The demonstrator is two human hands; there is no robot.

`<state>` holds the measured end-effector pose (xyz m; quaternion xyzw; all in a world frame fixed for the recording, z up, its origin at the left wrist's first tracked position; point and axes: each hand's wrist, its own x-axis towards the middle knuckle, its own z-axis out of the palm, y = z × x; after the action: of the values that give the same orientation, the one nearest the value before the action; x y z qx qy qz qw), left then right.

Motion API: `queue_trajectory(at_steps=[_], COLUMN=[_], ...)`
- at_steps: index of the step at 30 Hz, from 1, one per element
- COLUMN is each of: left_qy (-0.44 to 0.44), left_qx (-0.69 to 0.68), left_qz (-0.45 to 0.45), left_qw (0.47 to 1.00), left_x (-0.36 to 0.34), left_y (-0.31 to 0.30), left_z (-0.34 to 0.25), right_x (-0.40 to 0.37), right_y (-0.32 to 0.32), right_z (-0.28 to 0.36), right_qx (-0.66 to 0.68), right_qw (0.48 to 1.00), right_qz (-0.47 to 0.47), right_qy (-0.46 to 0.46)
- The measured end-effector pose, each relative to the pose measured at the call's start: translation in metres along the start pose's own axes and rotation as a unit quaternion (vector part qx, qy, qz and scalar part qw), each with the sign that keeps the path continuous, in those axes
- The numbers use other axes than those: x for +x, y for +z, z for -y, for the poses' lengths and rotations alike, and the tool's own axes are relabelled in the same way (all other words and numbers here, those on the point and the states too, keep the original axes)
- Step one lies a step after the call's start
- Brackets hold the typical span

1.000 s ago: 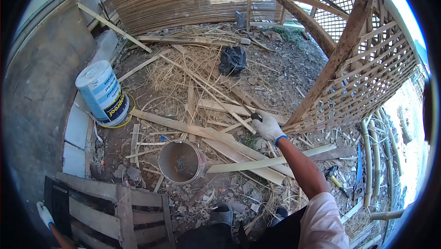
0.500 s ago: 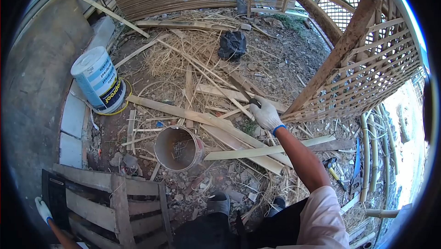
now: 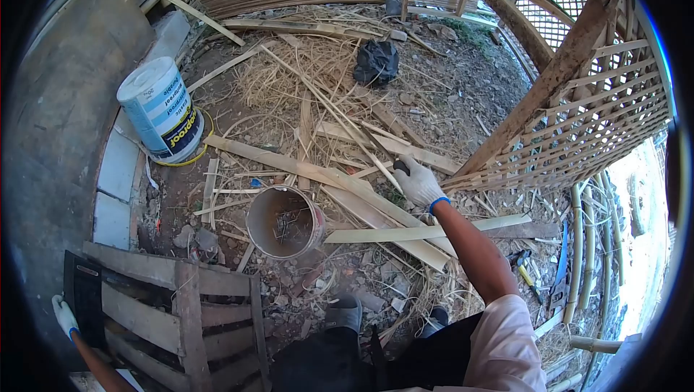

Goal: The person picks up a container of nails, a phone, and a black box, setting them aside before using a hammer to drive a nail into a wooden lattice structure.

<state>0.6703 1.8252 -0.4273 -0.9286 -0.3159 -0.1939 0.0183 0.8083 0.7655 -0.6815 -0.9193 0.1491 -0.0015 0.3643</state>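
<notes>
My right hand (image 3: 419, 181), in a white glove with a blue cuff, is closed around the dark handle of a knife (image 3: 391, 155). Its narrow blade points up and left over bamboo strips and wooden slats; its tip is hard to make out. Under it lie a pale slat (image 3: 347, 137) and a long thin bamboo strip (image 3: 322, 99). Far to the left, my left hand (image 3: 64, 314), gloved too, has its fingers stretched along the edge of a black panel (image 3: 84, 294) on a slatted wooden frame (image 3: 189, 312). Nothing shows in that hand.
A round bucket (image 3: 318, 227) with metal bits inside stands near my feet. A blue-white paint pail (image 3: 160, 111) is by the left wall. A black plastic bag (image 3: 377, 63) lies farther back. A woven lattice (image 3: 600, 110) leans at right, near a yellow-handled hammer (image 3: 529, 282) and bamboo poles (image 3: 589, 247).
The whole view has shifted slightly. The right hand still grips the knife, whose blade lies at a slightly different angle. The left hand sits slightly higher beside the black panel.
</notes>
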Motion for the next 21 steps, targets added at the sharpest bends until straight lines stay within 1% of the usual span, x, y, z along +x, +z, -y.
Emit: queue_trajectory(at_steps=[2, 5, 7, 8, 9, 11, 12, 14, 16, 17, 18, 19, 20, 21], left_qy=[-0.002, 0.004, -0.017, -0.017, -0.01, -0.002, -0.005, -0.009, -0.01, -0.01, -0.007, -0.003, -0.003, 0.003], left_qx=[0.008, -0.003, 0.002, 0.005, -0.008, -0.018, -0.01, -0.002, -0.004, -0.002, 0.007, 0.015, 0.016, 0.013], left_qz=[0.005, -0.003, 0.017, 0.017, 0.006, -0.002, -0.002, 0.001, 0.011, 0.012, 0.022, 0.032, 0.035, 0.022], left_qw=[1.0, 1.0, 1.0, 1.0, 1.0, 1.0, 1.0, 1.0, 1.0, 1.0, 1.0, 0.999, 0.999, 1.0], left_x=[-0.001, 0.001, -0.002, 0.0, 0.002, 0.003, 0.003, 0.001, 0.0, 0.001, 0.002, 0.002, 0.002, 0.003], left_y=[0.0, 0.001, -0.004, -0.003, 0.0, 0.003, 0.002, 0.0, -0.003, -0.005, -0.008, -0.007, -0.005, -0.003], left_z=[-0.001, 0.0, -0.004, -0.001, 0.005, 0.011, 0.01, 0.009, 0.009, 0.009, 0.01, 0.01, 0.011, 0.015], right_x=[0.0, 0.003, 0.006, 0.008, 0.007, 0.003, 0.0, -0.005, -0.007, -0.008, -0.01, -0.004, 0.004, 0.004], right_y=[-0.002, -0.012, -0.022, -0.026, -0.038, -0.07, -0.083, -0.104, -0.114, -0.117, -0.116, -0.102, -0.08, -0.067], right_z=[0.001, 0.007, 0.013, 0.013, 0.027, 0.056, 0.067, 0.085, 0.095, 0.1, 0.108, 0.102, 0.089, 0.089], right_qx=[-0.003, 0.0, -0.053, -0.063, -0.063, -0.178, -0.179, -0.259, -0.277, -0.293, -0.308, -0.309, -0.344, -0.379], right_qw=[1.0, 1.0, 0.998, 0.995, 0.995, 0.983, 0.983, 0.961, 0.956, 0.95, 0.946, 0.946, 0.936, 0.924], right_qz=[-0.014, 0.006, 0.005, -0.019, -0.016, 0.002, 0.004, -0.016, -0.017, -0.019, -0.003, -0.001, 0.016, 0.034], right_qy=[-0.006, -0.014, -0.04, -0.071, -0.071, -0.035, -0.035, -0.09, -0.098, -0.106, -0.1, -0.099, -0.07, -0.04])
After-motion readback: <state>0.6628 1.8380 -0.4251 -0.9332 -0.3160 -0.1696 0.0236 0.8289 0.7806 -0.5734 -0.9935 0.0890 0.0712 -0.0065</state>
